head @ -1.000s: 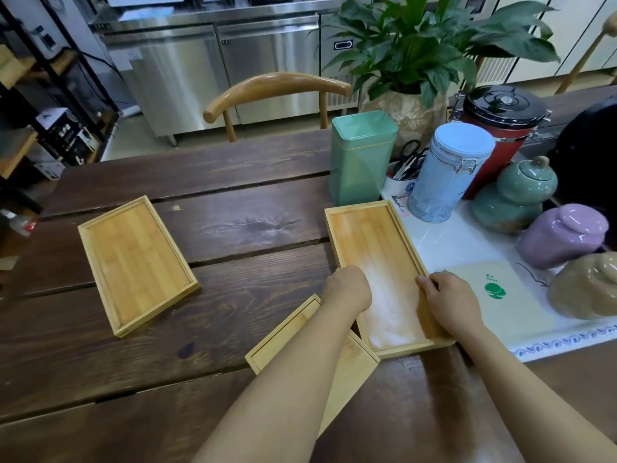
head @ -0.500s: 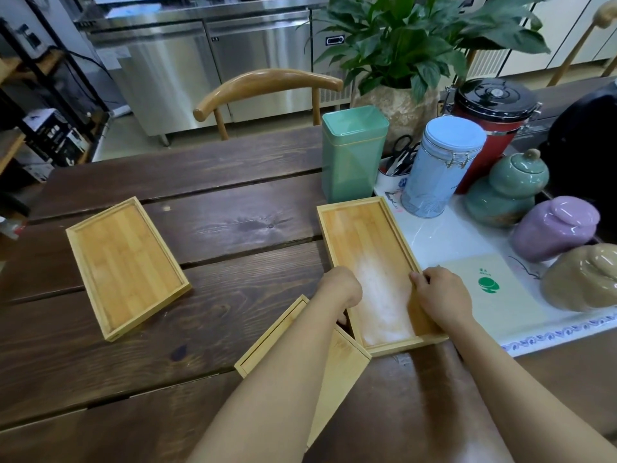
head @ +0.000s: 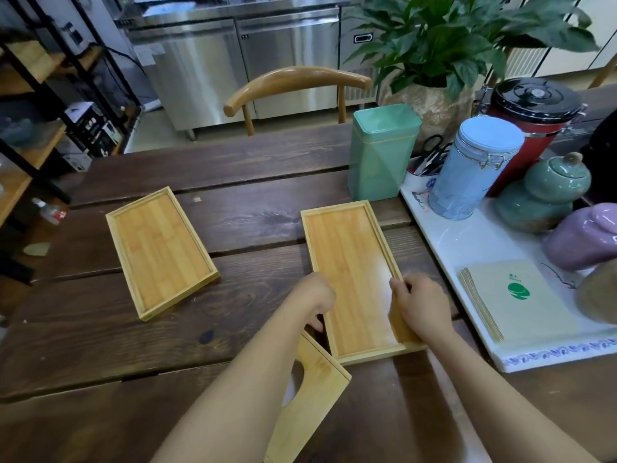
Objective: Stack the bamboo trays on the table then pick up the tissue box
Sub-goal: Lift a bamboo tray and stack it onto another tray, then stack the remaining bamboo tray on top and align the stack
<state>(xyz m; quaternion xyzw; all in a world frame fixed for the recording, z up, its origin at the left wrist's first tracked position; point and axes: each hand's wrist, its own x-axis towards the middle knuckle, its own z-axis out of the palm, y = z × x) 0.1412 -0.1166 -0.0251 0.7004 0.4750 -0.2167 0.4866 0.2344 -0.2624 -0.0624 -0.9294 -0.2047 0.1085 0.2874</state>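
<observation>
Both hands are clamped on the long sides of the middle tray (head: 350, 279): the left hand (head: 314, 300) curls over its left rim, the right hand (head: 422, 305) pinches the right rim, thumb inside. The near tray (head: 314, 389) lies partly under the left forearm, its corner tucked just beneath the held tray's near left edge, so a lift that drags rather than rises could catch that corner and skew or flip it. The far tray (head: 160, 252) sits well apart to the left on the table (head: 233, 162), askew, which means the stack will need squaring or it may sit crooked. To the right, the white mat (head: 467, 235) carries a stack of napkins (head: 514, 295), a blue jar (head: 470, 172) and ceramic pots; a wide swing of the right elbow could knock them. No tissue box is identifiable with certainty in view.
</observation>
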